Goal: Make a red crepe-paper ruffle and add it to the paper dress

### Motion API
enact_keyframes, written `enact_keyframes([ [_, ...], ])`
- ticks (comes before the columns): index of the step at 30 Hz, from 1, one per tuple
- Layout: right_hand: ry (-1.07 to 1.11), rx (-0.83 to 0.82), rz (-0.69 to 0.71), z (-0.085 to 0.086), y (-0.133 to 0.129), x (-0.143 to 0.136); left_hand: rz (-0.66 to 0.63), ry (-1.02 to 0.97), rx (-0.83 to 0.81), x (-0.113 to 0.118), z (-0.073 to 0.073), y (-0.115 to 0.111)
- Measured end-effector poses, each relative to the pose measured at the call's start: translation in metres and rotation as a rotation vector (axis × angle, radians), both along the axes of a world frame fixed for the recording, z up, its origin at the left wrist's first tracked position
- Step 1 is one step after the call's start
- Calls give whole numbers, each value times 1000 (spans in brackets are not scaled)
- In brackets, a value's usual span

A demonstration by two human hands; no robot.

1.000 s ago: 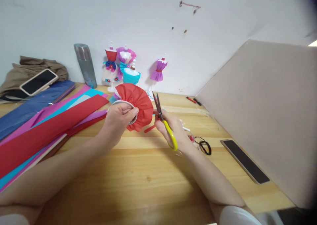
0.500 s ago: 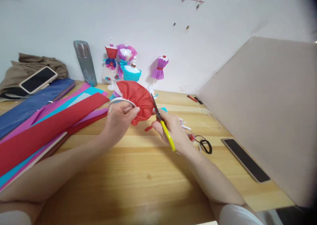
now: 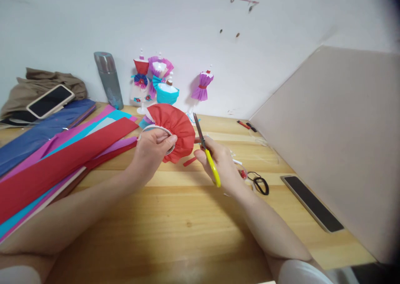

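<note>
Scissors point(image 3: 213, 168) have eased slightly off the red ruffle point(image 3: 181, 134), gripped by the right fingers point(image 3: 213, 145). Left fingers point(image 3: 169, 142) pinch the white rim point(image 3: 153, 126); holding that steady should favour even cuts.

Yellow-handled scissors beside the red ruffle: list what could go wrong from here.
The yellow-handled scissors in the right hand point upward close to the red ruffle, and a slip might nick its outer edge. The left hand pinches it near the inner edge, so the gathers could shift if that grip loosens.
</note>
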State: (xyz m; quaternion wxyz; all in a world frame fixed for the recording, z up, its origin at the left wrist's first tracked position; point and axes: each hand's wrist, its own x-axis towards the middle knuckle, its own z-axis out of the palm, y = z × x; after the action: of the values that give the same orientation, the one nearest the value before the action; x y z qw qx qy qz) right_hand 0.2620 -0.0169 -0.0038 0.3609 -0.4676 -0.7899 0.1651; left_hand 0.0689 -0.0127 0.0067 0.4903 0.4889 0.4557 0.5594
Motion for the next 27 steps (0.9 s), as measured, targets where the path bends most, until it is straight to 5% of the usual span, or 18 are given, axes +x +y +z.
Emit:
enact_keyframes([
  [8,118,-139,141,1,-1,3,-108,-330,-77,-1,5,-3],
  [27,60,-73,154,-12,0,-8,-44,-332,-77,3,-1,-5],
])
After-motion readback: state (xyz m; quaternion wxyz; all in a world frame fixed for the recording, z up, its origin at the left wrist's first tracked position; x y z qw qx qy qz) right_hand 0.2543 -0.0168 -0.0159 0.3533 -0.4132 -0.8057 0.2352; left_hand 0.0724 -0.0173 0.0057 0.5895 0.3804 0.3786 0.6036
